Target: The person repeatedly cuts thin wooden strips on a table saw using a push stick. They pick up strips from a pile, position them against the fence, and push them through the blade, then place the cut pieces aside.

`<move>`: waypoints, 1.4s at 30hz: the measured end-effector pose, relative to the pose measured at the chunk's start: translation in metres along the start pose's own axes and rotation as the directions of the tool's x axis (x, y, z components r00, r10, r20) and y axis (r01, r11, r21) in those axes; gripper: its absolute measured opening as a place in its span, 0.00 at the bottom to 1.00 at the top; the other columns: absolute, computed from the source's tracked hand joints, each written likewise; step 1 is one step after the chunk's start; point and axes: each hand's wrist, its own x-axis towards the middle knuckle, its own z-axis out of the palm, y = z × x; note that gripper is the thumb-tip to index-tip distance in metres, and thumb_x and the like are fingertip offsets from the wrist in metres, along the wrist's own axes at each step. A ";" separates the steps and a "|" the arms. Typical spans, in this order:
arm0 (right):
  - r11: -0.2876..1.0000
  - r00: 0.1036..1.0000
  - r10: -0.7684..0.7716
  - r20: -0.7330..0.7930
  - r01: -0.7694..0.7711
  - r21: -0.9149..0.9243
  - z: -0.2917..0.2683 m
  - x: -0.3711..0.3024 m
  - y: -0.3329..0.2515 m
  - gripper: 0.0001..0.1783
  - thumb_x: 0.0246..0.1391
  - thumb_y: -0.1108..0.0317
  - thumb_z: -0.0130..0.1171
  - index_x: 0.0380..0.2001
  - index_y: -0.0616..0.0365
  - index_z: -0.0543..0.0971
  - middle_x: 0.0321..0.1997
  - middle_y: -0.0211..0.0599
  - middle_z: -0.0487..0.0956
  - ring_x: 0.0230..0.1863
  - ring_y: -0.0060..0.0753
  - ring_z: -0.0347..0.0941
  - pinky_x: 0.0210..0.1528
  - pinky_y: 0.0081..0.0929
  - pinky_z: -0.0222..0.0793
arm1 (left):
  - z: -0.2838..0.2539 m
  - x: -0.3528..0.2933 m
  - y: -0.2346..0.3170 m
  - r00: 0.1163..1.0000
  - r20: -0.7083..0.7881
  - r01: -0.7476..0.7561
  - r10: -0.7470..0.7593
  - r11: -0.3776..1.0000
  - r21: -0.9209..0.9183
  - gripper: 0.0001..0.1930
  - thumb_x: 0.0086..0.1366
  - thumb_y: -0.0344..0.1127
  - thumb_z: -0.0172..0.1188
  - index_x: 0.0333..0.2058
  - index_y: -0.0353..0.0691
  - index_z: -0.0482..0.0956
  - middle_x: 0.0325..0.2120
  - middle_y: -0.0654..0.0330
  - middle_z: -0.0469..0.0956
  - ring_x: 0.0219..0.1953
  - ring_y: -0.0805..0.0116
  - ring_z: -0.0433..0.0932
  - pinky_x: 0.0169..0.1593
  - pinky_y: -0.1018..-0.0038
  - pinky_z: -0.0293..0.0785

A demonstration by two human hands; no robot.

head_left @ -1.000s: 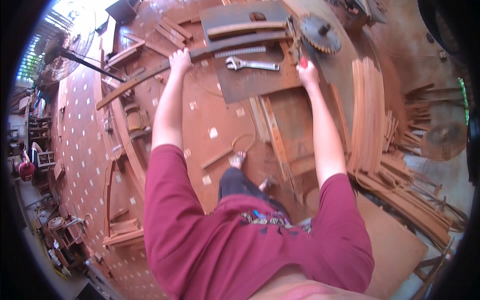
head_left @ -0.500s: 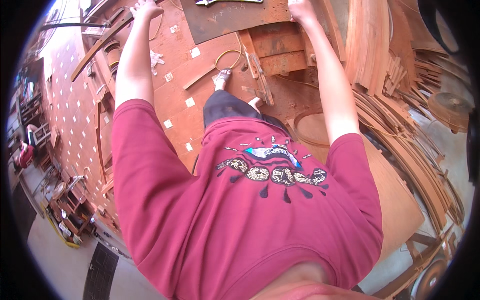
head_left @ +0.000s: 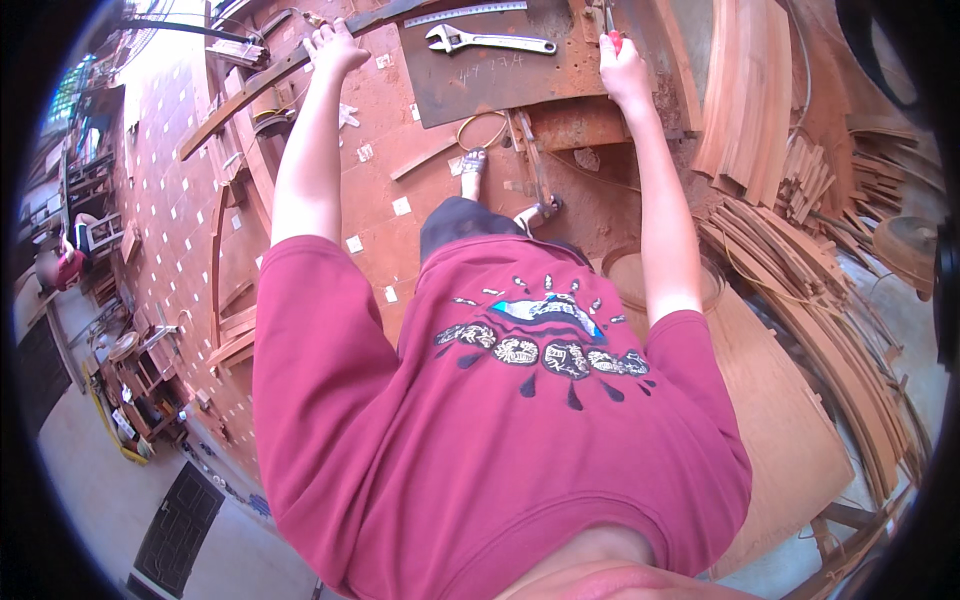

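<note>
At the top left, my left hand (head_left: 335, 50) rests with spread fingers on a long curved wooden strip (head_left: 240, 100). My right hand (head_left: 623, 72) is closed round a red-handled tool that looks like a screwdriver (head_left: 615, 42), its thin shaft pointing away from me near the far right end of a brown machine table (head_left: 470, 90). An adjustable wrench (head_left: 490, 42) lies on that table between my hands. Beyond the wrench is a white ruler (head_left: 465, 14). The far part of the table is cut off by the picture's top edge.
Stacked curved boards (head_left: 745, 90) and long bent strips (head_left: 810, 330) fill the right side. A yellow hoop (head_left: 483, 130) and a short wooden bar (head_left: 425, 160) lie near my feet. Another person (head_left: 68, 268) is at the far left.
The view has tilted, bringing the whole wrench and the ruler into sight. The red handle in my right hand now shows. My left hand's fingers are more spread on the strip.
</note>
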 end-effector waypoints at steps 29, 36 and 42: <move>0.974 0.943 -0.118 -0.311 0.049 -0.222 0.070 0.194 -0.101 0.30 0.61 0.42 0.49 0.37 0.62 0.84 0.38 0.66 0.80 0.46 0.64 0.78 0.49 0.53 0.71 | -0.025 0.225 -0.024 1.000 -0.013 0.003 -0.004 0.997 -0.078 0.46 0.54 0.58 0.63 0.64 0.36 0.58 0.63 0.40 0.63 0.68 0.45 0.59 0.70 0.49 0.48; 0.993 0.985 -0.105 -0.134 0.097 -0.072 0.082 0.283 -0.093 0.35 0.59 0.38 0.47 0.36 0.65 0.83 0.40 0.64 0.80 0.48 0.61 0.78 0.51 0.47 0.70 | -0.013 0.308 -0.032 0.992 -0.112 -0.079 0.058 0.980 -0.185 0.47 0.45 0.46 0.67 0.64 0.33 0.60 0.61 0.39 0.65 0.66 0.44 0.62 0.68 0.54 0.56; 0.997 0.986 -0.057 -0.154 0.047 -0.066 0.085 0.289 -0.095 0.36 0.59 0.38 0.47 0.39 0.64 0.83 0.43 0.64 0.80 0.52 0.60 0.77 0.53 0.45 0.70 | -0.007 0.334 -0.029 0.996 -0.064 -0.067 0.056 0.978 -0.195 0.54 0.44 0.52 0.69 0.67 0.34 0.55 0.67 0.41 0.56 0.69 0.47 0.56 0.70 0.54 0.55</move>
